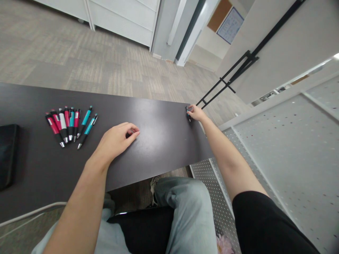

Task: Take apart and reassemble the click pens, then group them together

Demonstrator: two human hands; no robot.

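The pen (189,118) is at the far right corner of the desk (161,148), just inside the right edge. The right hand (196,113) has its thumb and fingers closed on it; the tip points toward the near edge. Whether the pen bears on the desk or is slightly raised cannot be told.

Hazard, drop: two edges meet beside the pen. Release beyond either edge could send it to the floor (119,67).

Hazard, roll: the barrel appears round and the surface smooth. If the fingers part unevenly, a sideways nudge could roll the pen over the right edge.

Hazard, reach: the right arm is extended almost straight, which probably reduces fine control and makes both faults more likely.

The left hand (116,139) is at the middle of the desk, with its fingers loosely curled, a gap beside the thumb, and nothing visible in them. An unattended sweep to the left could scatter the pens (63,123), which lie in a loose fan nearer the far edge.

Farther left is a black device (7,155). At the near edge, the cable (34,212) passes close to the left forearm; a careless withdrawal could snag it.
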